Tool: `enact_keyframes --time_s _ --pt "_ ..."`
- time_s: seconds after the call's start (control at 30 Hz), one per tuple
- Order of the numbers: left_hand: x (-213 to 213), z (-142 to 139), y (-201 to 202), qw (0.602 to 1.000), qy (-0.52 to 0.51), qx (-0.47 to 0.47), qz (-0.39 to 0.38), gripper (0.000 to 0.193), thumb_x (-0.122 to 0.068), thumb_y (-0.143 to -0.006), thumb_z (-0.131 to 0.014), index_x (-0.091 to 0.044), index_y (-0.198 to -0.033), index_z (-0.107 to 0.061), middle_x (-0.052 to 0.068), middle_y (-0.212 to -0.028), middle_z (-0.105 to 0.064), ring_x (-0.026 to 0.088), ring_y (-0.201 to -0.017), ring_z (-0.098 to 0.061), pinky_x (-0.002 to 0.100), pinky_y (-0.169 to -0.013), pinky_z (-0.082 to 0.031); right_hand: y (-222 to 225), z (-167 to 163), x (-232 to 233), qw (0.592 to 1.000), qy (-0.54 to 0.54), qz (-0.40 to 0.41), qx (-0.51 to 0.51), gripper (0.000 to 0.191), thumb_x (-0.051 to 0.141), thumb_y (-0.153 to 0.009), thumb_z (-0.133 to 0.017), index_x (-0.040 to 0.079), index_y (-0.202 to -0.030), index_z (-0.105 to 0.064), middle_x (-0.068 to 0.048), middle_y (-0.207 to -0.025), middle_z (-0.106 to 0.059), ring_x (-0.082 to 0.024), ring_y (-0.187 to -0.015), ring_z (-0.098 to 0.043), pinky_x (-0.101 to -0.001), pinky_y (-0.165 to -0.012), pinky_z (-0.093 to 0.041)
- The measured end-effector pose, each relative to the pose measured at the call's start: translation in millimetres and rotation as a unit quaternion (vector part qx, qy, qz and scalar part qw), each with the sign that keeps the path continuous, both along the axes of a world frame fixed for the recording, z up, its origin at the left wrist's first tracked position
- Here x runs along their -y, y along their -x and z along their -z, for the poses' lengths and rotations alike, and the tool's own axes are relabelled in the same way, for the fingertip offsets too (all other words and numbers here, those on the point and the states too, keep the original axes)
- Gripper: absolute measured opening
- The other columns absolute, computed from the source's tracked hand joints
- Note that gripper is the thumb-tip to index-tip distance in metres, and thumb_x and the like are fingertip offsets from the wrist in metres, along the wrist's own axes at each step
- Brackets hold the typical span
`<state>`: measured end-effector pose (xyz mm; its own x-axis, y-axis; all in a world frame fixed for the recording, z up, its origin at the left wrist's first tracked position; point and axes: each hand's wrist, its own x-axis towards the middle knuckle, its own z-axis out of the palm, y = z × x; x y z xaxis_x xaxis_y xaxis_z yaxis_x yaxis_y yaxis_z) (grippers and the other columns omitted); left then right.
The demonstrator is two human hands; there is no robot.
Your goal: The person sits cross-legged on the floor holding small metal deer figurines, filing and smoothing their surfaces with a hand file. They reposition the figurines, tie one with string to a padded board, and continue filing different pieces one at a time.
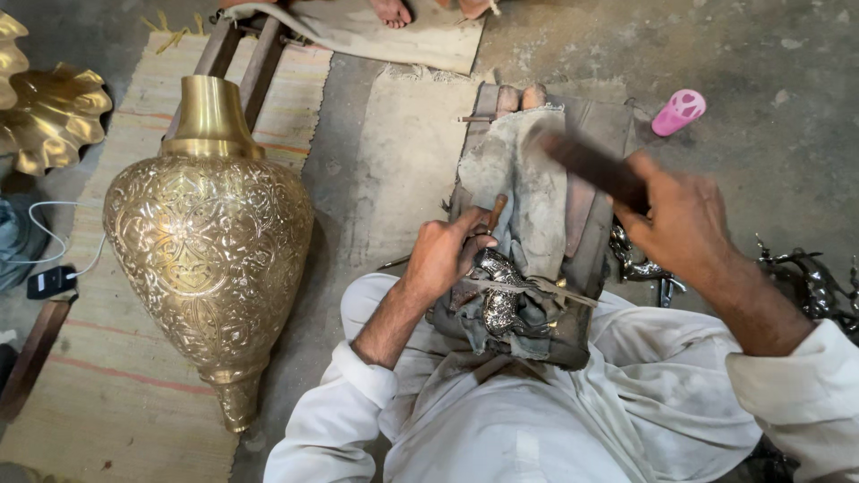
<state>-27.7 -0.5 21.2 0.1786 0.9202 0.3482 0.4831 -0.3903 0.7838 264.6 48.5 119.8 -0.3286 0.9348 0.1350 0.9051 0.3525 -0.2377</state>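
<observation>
Head view: the left hand (445,253) is curled tight around a wooden-handled chisel (493,215), its tip set on the silvery metal piece (498,291) lying on the cloth-covered block (528,179) at the lap. The right hand (682,222), fisted, grips a blurred hammer (586,161) raised above.

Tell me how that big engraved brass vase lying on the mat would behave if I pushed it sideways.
The brass vase lies on its side on the striped mat, and its round, bulging belly would probably let it roll, curving toward the narrow foot. It looks like rigid metal, so likely stiff and fairly heavy. The polished engraved surface may be somewhat slippery, though the woven mat should damp sliding.
</observation>
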Motion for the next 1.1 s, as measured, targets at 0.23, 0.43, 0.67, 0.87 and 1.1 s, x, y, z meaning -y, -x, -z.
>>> enact_keyframes --time_s 0.23,0.43,0.67,0.87,1.1 --pt "7 -2 0 1.000 -0.003 0.002 -0.002 0.030 -0.013 -0.089 -0.080 -0.005 -0.113 -0.064 0.015 -0.089 -0.076 0.036 -0.082 -0.074 0.042 -0.067 -0.058 2 -2 5 0.998 -0.015 -0.046 0.032 0.039 0.012 -0.075 -0.078 0.011 -0.112 -0.063 -0.014 -0.091 -0.069 -0.040 -0.088 -0.067 -0.0528 -0.072 -0.051" --pt "5 -4 2 0.999 -0.029 -0.007 0.012 0.029 -0.010 -0.088 -0.077 -0.007 -0.114 -0.065 0.014 -0.091 -0.076 0.036 -0.080 -0.074 0.042 -0.065 -0.057 -4 -1 8 0.998 -0.033 -0.052 0.002 0.031 0.011 -0.080 -0.076 0.009 -0.108 -0.063 -0.015 -0.092 -0.069 -0.040 -0.089 -0.067 -0.0510 -0.076 -0.050" --pt "5 -4 2 0.997 -0.016 -0.068 0.032 0.028 -0.015 -0.089 -0.078 -0.010 -0.115 -0.067 0.015 -0.084 -0.074 0.038 -0.075 -0.071 0.045 -0.063 -0.055 -8 5 12 0.999 -0.026 -0.036 -0.013 0.033 0.013 -0.080 -0.078 0.008 -0.109 -0.063 -0.016 -0.089 -0.068 -0.040 -0.085 -0.067 -0.0512 -0.074 -0.050" --pt "8 1 2 0.999 -0.020 -0.025 0.007 0.027 -0.014 -0.089 -0.077 -0.008 -0.112 -0.063 0.013 -0.090 -0.075 0.034 -0.078 -0.074 0.042 -0.064 -0.057 -5 2 19 0.992 0.035 0.067 -0.097 0.028 0.020 -0.092 -0.079 0.010 -0.111 -0.062 -0.015 -0.081 -0.066 -0.036 -0.077 -0.069 -0.0493 -0.069 -0.051" --pt "16 2 3 0.999 -0.028 -0.026 0.011 0.026 -0.014 -0.090 -0.081 -0.008 -0.110 -0.064 0.013 -0.085 -0.074 0.035 -0.076 -0.073 0.043 -0.062 -0.056 -1 -2 23 0.997 -0.063 -0.043 -0.001 0.034 0.010 -0.077 -0.079 0.009 -0.109 -0.066 -0.014 -0.089 -0.067 -0.037 -0.085 -0.067 -0.0489 -0.073 -0.051"
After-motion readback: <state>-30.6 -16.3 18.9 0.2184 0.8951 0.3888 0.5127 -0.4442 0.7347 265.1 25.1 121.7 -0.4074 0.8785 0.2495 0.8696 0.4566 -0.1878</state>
